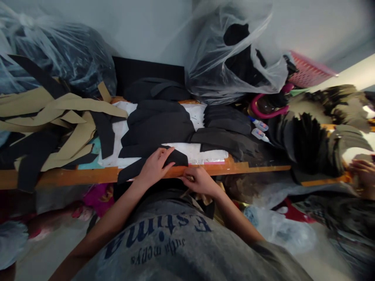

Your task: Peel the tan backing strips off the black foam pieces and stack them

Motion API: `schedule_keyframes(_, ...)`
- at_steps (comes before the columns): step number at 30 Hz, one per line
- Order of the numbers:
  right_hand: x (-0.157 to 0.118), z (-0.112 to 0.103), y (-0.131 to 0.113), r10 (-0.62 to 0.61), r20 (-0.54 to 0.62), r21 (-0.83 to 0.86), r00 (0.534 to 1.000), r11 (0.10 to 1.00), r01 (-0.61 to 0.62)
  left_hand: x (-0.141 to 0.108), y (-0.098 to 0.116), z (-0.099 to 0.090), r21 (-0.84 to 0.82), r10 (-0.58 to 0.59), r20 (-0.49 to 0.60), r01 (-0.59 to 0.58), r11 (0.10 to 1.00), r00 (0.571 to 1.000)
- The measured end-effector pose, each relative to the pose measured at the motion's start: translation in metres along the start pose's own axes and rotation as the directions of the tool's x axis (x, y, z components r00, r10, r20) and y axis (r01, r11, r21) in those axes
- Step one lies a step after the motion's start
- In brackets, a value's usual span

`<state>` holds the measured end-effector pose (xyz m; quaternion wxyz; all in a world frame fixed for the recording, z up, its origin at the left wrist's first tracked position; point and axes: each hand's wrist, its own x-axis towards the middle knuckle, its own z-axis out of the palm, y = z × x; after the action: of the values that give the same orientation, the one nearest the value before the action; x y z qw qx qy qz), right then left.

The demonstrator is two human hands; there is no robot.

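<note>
1. Head view, the piece in hand: a flat black piece (179, 159) lies at centre, along the near edge of the table (240, 168). Its long axis runs mostly along that edge, tilting from the lower left up toward the right. The lower-left end reaches over the edge; the right end lies beside the white sheet (196, 151).

2. Head view, left hand (154, 168): it crosses the middle of the piece and is the nearer hand, touching it from above. Thumb and fingers are parted, with their tips resting on the dark surface; no closed grip shows.

3. Head view, right hand (201, 181): it is at the table edge, just below and right of the piece's right end. The fingers are bent inward near the thumb. Whether they have hold of anything, or touch the piece, I cannot tell.

4. Head view, round about: overlapping black pieces (161, 121) lie directly beyond the hands. Tan strips (76, 103) are heaped at the left, and two small bottles (260, 134) lie right of centre. A clear plastic bag (205, 70) stands upper right of centre, a pink basket (313, 70) at the upper right. Another person's hand (363, 171) shows at the right border.
</note>
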<state>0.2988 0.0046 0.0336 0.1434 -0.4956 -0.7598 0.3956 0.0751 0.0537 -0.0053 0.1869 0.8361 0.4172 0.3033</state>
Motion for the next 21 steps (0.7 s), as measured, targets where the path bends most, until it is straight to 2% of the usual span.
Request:
schedule_keyframes(3, -0.007, 0.000, 0.007, 0.122, -0.128, 0.115, 0.984, 0.988, -0.108, 0.002, 0.004, 0.007, 0.098, -0.025, 0.021, 0.023, 0.995, 0.999)
schedule_keyframes(5, -0.007, 0.000, 0.009, 0.153, -0.185, 0.142, 0.971, 0.982, -0.127, 0.002, 0.007, 0.010, 0.170, -0.027, 0.002, 0.027, 0.985, 1.000)
schedule_keyframes(11, -0.003, 0.001, 0.004, 0.101, -0.146, 0.163, 0.984, 0.984, -0.077, -0.004, 0.009, 0.004, 0.357, 0.101, -0.028, -0.085, 0.930, 0.994)
schedule_keyframes(16, 0.002, 0.009, -0.006, 0.175, -0.301, 0.196, 0.937, 0.973, -0.119, -0.004, 0.012, 0.001, 0.312, 0.281, -0.021, -0.261, 0.914, 0.959)
schedule_keyframes(19, 0.004, 0.010, -0.016, 0.123, -0.271, 0.197, 0.955, 0.978, -0.071, 0.000, 0.020, 0.002, 0.264, 0.379, -0.083, -0.347, 0.900, 0.922)
schedule_keyframes(21, 0.001, 0.001, -0.018, 0.061, -0.235, 0.216, 0.970, 0.976, -0.009, 0.003, 0.024, 0.000, 0.258, 0.394, -0.142, -0.350, 0.900, 0.908)
